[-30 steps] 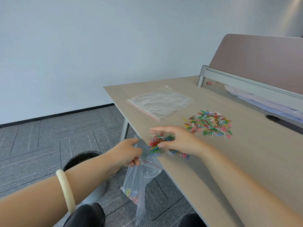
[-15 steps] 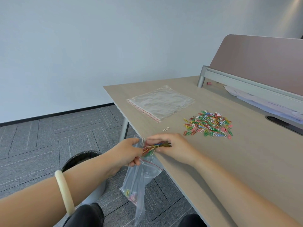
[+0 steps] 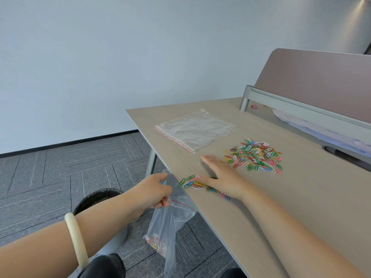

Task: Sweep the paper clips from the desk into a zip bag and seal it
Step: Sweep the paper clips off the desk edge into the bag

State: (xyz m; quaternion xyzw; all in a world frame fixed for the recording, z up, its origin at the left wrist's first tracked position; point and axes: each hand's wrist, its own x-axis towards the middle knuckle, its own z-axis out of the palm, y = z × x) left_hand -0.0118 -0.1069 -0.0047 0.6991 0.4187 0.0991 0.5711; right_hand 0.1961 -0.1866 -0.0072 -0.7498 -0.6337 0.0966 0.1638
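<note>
Clear plastic hangs just below the near-left edge of the desk (image 3: pixel 281 207): a zip bag (image 3: pixel 170 223), its red-lined mouth pinched by the left hand (image 3: pixel 154 192), with a few paper clips lying in its bottom. The bag's mouth sits right at the desk edge, above grey carpet and beside a round bin (image 3: pixel 100 197). The right hand (image 3: pixel 222 177) lies flat on the desk with fingers spread, somewhat blurred, its lower side against a small row of clips (image 3: pixel 197 184) close to that edge. One stray clip (image 3: pixel 200 162) lies by the fingertips. A larger pile of clips (image 3: pixel 256 156) sits further in, near the hand but apart from it, with bare wood on its near side. A second, empty bag (image 3: pixel 195 130) lies flat beyond, near the far-left corner. A divider panel (image 3: pixel 321 83) bounds the desk's right side.
</note>
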